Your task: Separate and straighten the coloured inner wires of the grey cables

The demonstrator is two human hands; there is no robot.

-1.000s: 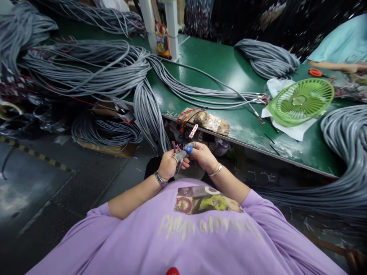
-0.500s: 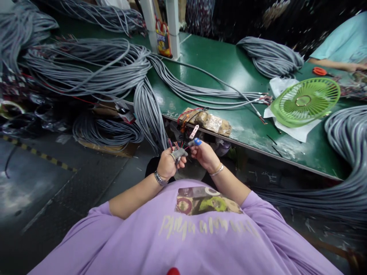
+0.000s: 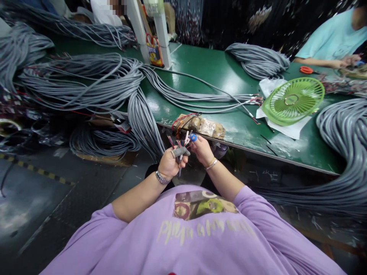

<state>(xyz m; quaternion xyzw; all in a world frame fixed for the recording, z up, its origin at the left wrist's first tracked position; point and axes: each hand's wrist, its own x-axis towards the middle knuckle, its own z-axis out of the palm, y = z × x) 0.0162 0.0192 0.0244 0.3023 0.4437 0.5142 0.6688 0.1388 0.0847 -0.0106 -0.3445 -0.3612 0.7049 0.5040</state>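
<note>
- The left hand (image 3: 169, 163) is closed in a fist around a grey cable (image 3: 180, 152), held in front of the desk's (image 3: 223, 72) near edge, below the desk top.
- Coloured wires (image 3: 177, 143) fan out of the cable end just above that fist.
- The right hand (image 3: 203, 149) is partly closed, its fingertips pinched at the wires; a blue cap (image 3: 193, 137) sits on one finger. Which wire it has hold of is too small to tell.
- A taped block (image 3: 202, 126) lies on the near edge of the desk, just beyond the hands.
- A thick cable bundle (image 3: 86, 80) covers the left end of the desk and spills over its near edge.
- A green fan (image 3: 293, 101) lies flat on white paper toward the right end.
- Another person's hand (image 3: 348, 61) works at the far right corner.
</note>
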